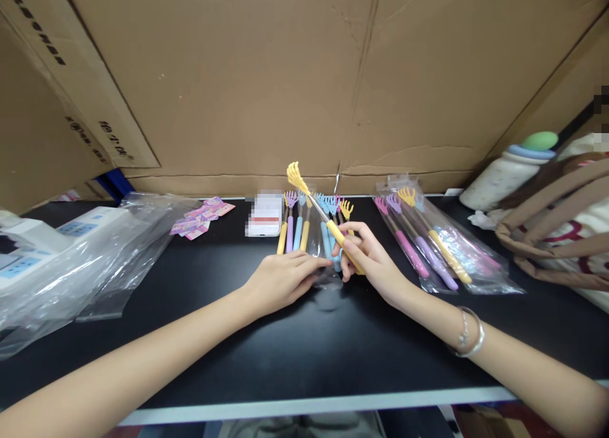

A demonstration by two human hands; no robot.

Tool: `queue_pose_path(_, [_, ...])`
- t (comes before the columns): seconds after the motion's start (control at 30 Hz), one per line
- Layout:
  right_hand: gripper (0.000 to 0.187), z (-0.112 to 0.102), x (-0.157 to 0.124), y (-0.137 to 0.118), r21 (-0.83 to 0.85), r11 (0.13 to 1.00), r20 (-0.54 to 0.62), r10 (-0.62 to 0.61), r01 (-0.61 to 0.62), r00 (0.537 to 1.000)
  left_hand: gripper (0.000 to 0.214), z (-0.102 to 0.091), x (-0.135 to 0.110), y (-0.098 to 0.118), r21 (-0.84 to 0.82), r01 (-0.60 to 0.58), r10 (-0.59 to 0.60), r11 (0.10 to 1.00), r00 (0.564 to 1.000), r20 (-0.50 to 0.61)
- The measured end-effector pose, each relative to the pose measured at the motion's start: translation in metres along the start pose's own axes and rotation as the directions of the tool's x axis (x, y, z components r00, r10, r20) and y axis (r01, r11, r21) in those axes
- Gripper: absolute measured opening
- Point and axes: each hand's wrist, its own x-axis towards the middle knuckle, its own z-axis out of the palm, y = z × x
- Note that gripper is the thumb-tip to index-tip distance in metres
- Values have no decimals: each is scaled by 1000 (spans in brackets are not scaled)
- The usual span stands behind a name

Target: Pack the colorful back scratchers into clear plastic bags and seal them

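A yellow back scratcher with a claw-shaped head and metal shaft is in my right hand, tilted up to the left. My fingers are closed round its handle. My left hand lies palm down with fingers stretched out, over the lower handles of a row of back scratchers and touching a clear plastic bag. In that row are a purple back scratcher, a blue back scratcher and others in yellow and pink. My hands partly cover the row's lower ends.
Bagged back scratchers lie at the right, near a fabric bag and a white bottle. To the left are printed cards, clear plastic bags and a white machine. A phone lies behind; cardboard walls the back.
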Motion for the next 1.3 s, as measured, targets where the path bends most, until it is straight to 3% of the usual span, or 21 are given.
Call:
queue_pose_path(0.2, [35, 0, -1, -5, 88, 995, -34, 45, -41, 998, 31, 1, 1, -1, 4, -9, 9, 1000, 1000, -3])
queue_pose_path(0.4, [20, 1, -3, -13, 121, 990, -119, 91, -77, 989, 31, -1, 2, 0, -20, -5, 5, 1000, 1000, -13])
queue_pose_path(0.53, [13, 0, -3, -19, 162, 983, -60, 99, -88, 993, 32, -4, 2, 1, -39, -15, 15, 999, 1000, -7])
queue_pose_path(0.7, [19, -5, -2, -26, 42, 990, -21, 137, -136, 990, 29, -4, 1, -1, -48, -41, 40, 998, 999, -11])
queue_pose_path(0.9, [19, -15, -1, -36, 30, 998, 68, 60, -62, 996, 26, -2, 1, -1, -34, -48, 46, 998, 998, -50])
queue_pose_path(1.07, [18, -30, -2, -55, -106, 993, 156, 61, -45, 986, 22, 1, 2, -4, -9, -16, 15, 1000, 993, -115])
queue_pose_path(1.13, [19, -38, -3, -62, -176, 983, 239, 96, -55, 966, 21, 2, 2, -5, -10, -7, 6, 1000, 993, -121])
queue_pose_path(1.2, [19, -46, -5, -69, -243, 966, 362, 177, -90, 915, 21, 3, 2, -6, -13, 2, -4, 1000, 992, -124])
queue_pose_path(1.3, [21, -55, -8, -75, -375, 908, 544, 378, -186, 749, 21, 2, 1, -7, -14, 7, -9, 1000, 990, -140])
